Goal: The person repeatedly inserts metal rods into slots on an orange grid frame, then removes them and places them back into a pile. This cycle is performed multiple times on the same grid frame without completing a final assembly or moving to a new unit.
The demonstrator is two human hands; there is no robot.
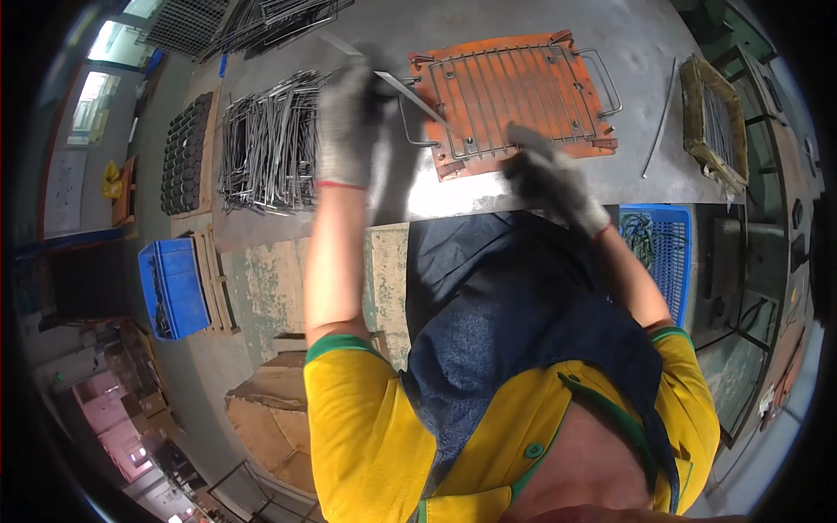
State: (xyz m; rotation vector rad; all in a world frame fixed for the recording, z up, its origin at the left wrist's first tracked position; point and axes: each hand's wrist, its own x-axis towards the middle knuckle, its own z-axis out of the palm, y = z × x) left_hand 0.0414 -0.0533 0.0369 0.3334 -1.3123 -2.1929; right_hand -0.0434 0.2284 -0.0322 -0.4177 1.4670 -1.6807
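Observation:
My left hand [347, 118], in a grey glove with dark fingers, is closed on a thin flat metal strip [410, 94] and is smeared by motion. The strip slants down to the right, its lower end over the left side of an orange fixture plate [513, 161]. On that plate lies a wire rack [514, 91] of several parallel rods, with a bent wire handle [610, 83] at the right and another at the left. My right hand [554, 179], gloved alike, hovers by the plate's near edge; blur hides whether its fingers hold anything.
Left of my left arm lies a heap of metal strips [270, 144], beside a tray of dark round parts [186, 152]. Wire racks [279, 22] stack at the back left. A rod [660, 118] and a wooden box [715, 122] lie right. Blue crates [179, 288] flank the metal table [636, 35].

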